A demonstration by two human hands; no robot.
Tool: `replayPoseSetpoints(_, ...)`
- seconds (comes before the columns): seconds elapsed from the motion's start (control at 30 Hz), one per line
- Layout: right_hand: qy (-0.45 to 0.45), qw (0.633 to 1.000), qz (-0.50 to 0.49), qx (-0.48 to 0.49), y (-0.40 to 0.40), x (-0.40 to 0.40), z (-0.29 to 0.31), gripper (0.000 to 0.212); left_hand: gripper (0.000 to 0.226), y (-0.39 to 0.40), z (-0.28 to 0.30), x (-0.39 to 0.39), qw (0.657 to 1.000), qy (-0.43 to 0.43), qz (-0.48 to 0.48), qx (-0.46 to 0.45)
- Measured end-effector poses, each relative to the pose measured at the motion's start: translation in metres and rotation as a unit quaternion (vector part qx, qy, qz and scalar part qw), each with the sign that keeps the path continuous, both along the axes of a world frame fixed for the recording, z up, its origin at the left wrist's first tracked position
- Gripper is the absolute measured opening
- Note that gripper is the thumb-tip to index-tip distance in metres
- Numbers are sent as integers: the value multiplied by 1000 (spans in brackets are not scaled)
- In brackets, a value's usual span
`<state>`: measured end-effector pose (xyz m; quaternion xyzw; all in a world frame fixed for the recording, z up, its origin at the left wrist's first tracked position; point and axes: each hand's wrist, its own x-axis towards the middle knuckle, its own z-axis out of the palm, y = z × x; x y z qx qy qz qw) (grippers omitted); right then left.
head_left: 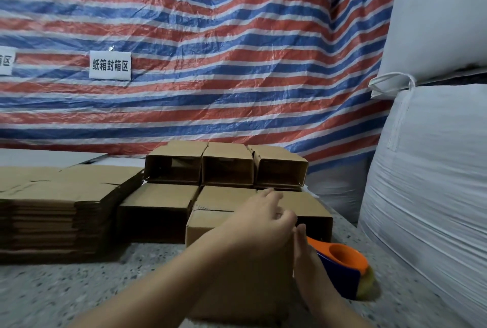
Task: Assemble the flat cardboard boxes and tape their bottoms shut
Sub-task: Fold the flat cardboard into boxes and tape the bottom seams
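Note:
An assembled cardboard box (204, 227) stands on the speckled table (79, 288) right in front of me. My left hand (261, 222) lies over its top, fingers curled at the far right corner. My right hand (307, 262) lies against the box's right side with straight fingers and raised thumb. An orange and blue tape dispenser (342, 259) lies on the table just right of my right hand, not held. The picture is blurred around the hands.
A tall stack of flat cardboard boxes (52, 209) sits at the left. Several assembled boxes (226, 172) lie in two rows behind, open ends towards me. Big white sacks (427, 169) wall off the right. A striped tarp (210, 64) hangs behind.

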<state>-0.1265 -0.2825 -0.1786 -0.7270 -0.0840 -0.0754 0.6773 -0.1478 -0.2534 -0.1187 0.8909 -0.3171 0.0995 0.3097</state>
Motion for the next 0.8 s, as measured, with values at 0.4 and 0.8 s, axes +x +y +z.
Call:
replayPoseSetpoints(0.4,-65,991,-63,-98,-117,-29,-35,76,90,116,-42,1,961,39,174,-212)
replayPoseSetpoints(0.8,-130,984,-122,31,-77,-10,72,54,34,127,7,16,919,52,8,-391)
